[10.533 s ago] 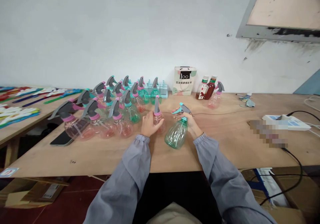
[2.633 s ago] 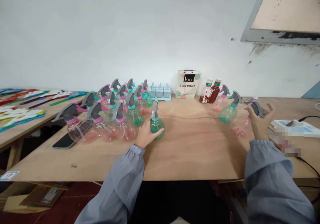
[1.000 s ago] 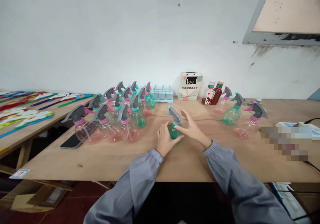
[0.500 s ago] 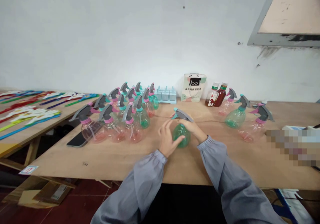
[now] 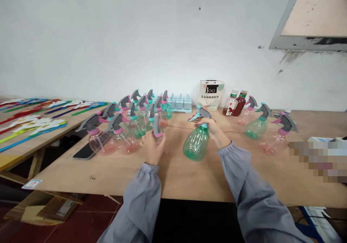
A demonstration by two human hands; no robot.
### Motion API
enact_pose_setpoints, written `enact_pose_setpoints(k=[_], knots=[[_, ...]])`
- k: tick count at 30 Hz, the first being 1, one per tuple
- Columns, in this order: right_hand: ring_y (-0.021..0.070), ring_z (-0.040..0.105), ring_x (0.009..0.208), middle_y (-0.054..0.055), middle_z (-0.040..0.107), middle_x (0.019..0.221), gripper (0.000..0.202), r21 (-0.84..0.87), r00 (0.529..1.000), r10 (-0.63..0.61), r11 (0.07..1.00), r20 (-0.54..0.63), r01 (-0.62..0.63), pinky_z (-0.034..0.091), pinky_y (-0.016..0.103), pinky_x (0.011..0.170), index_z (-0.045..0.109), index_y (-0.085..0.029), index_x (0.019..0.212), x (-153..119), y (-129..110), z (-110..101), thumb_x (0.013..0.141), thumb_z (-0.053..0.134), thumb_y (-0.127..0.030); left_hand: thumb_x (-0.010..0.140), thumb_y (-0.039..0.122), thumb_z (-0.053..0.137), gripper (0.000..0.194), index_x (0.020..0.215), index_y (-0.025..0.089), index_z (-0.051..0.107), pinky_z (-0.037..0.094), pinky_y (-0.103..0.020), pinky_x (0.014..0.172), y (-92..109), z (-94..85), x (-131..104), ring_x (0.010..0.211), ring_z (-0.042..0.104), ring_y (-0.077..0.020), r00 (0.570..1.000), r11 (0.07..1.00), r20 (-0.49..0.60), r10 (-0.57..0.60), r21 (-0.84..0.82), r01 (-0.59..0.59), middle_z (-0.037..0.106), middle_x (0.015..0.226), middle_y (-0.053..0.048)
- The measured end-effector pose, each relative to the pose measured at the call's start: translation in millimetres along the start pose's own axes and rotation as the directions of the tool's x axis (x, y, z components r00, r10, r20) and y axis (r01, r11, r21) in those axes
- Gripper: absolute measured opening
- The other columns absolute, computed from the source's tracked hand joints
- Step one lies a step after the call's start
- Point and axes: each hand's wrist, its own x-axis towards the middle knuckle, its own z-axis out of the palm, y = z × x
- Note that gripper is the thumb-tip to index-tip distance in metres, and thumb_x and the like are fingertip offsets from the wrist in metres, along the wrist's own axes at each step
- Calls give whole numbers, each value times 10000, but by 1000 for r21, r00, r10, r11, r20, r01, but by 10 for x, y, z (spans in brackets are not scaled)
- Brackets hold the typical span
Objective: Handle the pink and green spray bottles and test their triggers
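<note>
My right hand (image 5: 213,130) is closed around the neck of a green spray bottle (image 5: 196,144) with a grey and teal trigger head. That bottle leans, its nozzle end to the left, and I cannot tell whether its base touches the table. On the left, my left hand (image 5: 153,146) wraps around a pink-collared spray bottle (image 5: 157,127), whose body is mostly hidden by the fingers. Beside this hand stands a group of similar bottles, among them a pink spray bottle (image 5: 125,142) and a green spray bottle (image 5: 137,126).
Right of my hands stand a green spray bottle (image 5: 255,128), a pink spray bottle (image 5: 273,142) and another behind. A paper bag (image 5: 210,96), sauce bottles (image 5: 238,105) and a pale blue container set (image 5: 180,104) line the wall. A phone (image 5: 84,151) lies left.
My left hand has left the green spray bottle, moved left and closed on a pink-collared one, which has turned. The green bottle in my right hand has tilted.
</note>
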Motion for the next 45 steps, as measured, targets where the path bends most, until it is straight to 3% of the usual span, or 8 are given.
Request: enact_pose_setpoints(k=[4,7,13,20,27,32,38,45], knots=[[269,702,960,42,765,857,267,-47,999,-9,999,38,11,486,293,625,656,-224,761,42,-102,50,499,602,-229,839,393,617,228,979,216,579,401,-437,905,212,124,-27,1006,569,-289,978,990,153,138,-14,-138,628,967,-69],[275,693,953,46,748,829,266,-85,998,-31,996,53,35,519,343,712,632,-229,767,74,-105,48,507,578,-239,863,384,591,215,992,212,573,401,-422,905,206,240,38,1008,580,-275,961,985,217,174,-47,-167,625,967,-66],[270,692,882,54,718,760,166,-52,999,-39,998,9,40,540,359,723,554,-225,637,95,-72,3,472,554,-234,887,385,574,210,998,207,567,404,-410,915,73,351,23,1011,585,-262,971,983,156,179,-58,-172,612,982,-66],[291,695,964,55,755,860,332,-11,996,-58,998,67,59,565,413,817,663,-219,823,98,-101,-3,503,577,-235,885,379,592,207,1006,211,586,396,-415,919,61,314,4,1005,590,-262,967,981,169,190,-77,-179,632,982,-66],[296,700,946,61,741,816,279,-94,998,-37,995,47,41,560,418,833,665,-200,799,98,-103,-35,534,601,-261,874,363,599,184,985,215,597,369,-455,969,87,275,-8,1023,603,-272,969,983,171,177,-69,-168,642,980,-62],[288,691,985,44,741,834,332,-57,995,-71,996,68,75,542,428,885,651,-220,830,100,-131,-42,509,565,-216,872,365,596,193,997,218,596,363,-470,992,108,255,-8,1030,603,-269,969,985,180,167,-82,-154,649,999,-63],[266,698,900,41,733,792,221,-77,1000,2,997,20,0,549,409,856,615,-224,704,130,-105,-149,493,549,-231,879,369,580,177,974,221,596,366,-468,994,92,265,-11,1031,611,-259,968,981,179,177,-116,-158,654,997,-62],[298,701,977,49,752,835,333,-54,998,-49,997,31,50,562,442,864,663,-232,827,101,-135,-70,508,568,-230,874,364,595,170,975,227,604,368,-471,1003,82,269,-11,1034,611,-254,968,982,185,170,-116,-151,651,991,-51]])
